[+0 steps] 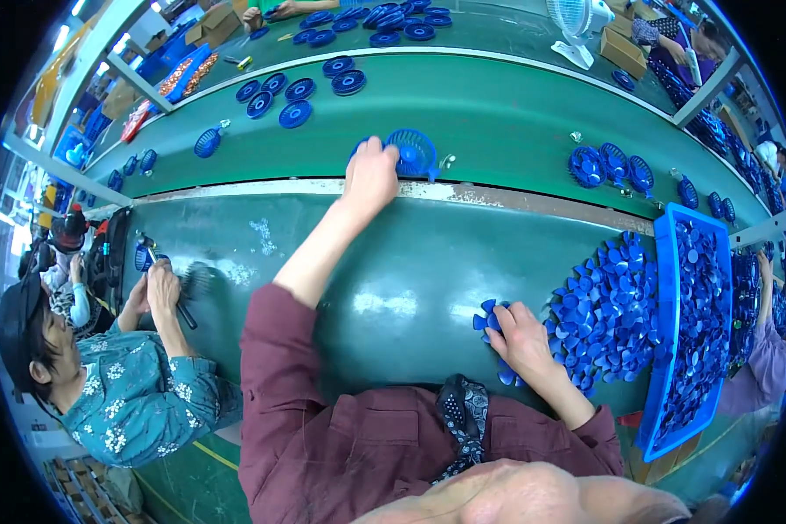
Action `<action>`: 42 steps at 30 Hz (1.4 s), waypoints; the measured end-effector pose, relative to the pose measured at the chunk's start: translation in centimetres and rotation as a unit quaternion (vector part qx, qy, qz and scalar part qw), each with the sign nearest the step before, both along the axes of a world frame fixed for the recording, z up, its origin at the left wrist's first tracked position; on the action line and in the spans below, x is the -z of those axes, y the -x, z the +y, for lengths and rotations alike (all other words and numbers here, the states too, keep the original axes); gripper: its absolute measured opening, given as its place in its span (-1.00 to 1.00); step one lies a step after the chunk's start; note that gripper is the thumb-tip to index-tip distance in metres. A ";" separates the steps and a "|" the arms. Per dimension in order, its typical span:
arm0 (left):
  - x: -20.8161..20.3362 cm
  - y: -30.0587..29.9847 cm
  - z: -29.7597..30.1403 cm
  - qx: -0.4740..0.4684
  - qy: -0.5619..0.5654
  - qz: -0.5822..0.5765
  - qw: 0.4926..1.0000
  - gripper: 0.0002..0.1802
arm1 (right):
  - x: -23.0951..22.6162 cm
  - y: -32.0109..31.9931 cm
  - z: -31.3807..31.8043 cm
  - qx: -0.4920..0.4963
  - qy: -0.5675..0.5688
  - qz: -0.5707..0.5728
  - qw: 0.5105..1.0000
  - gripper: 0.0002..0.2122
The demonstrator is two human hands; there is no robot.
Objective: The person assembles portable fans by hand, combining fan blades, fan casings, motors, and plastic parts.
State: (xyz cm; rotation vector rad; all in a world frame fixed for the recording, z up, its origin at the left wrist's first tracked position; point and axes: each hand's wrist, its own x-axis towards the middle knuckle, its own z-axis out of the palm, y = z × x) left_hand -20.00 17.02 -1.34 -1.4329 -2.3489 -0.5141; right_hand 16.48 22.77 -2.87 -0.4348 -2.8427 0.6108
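Note:
My left hand (371, 177) reaches out to the green belt, fingers closed at the left edge of a round blue fan housing (413, 152) with slotted sides. Some blue plastic also shows left of those fingers, mostly covered by them. Near my body, my right hand (524, 339) pinches a small blue fan blade (487, 316) over the worktable (384, 301). More blades peek out below that hand. To its right spreads a heap of loose blue fan blades (603, 306).
A blue tray (666, 323) full of blades stands at the right. Along the belt (489, 105) lie round blue covers (299, 89) and clustered fan housings (616, 163). At left, a co-worker (131, 384) handles a tool and a blue part. A white fan (576, 31) stands beyond.

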 end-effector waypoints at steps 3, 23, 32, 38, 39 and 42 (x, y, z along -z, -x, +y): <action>-1.7 -5.2 -5.1 0.020 0.043 0.017 0.999 -0.88 | 0.4 -0.2 -0.5 -0.003 -0.005 0.009 1.000 -0.67; 0.4 -9.9 -5.0 -0.016 0.093 -0.133 0.987 -0.63 | -3.6 1.1 -1.8 -0.061 0.011 0.106 0.992 -0.66; 3.4 -9.9 -4.2 -0.079 0.083 -0.251 0.961 -0.73 | -3.9 1.9 -2.0 -0.063 0.030 0.126 0.990 -0.66; 2.1 -14.8 -6.7 -0.024 -0.093 -0.666 0.740 -0.65 | -4.0 3.6 -2.1 -0.041 0.032 0.157 0.986 -0.68; 1.8 -15.7 -7.1 -0.009 -0.129 -0.710 0.692 -0.64 | -4.0 3.7 -2.2 -0.042 0.030 0.158 0.986 -0.70; 1.1 -17.6 -7.9 0.022 -0.189 -0.803 0.564 -0.62 | -4.0 3.8 -2.4 -0.038 0.001 0.119 0.992 -0.73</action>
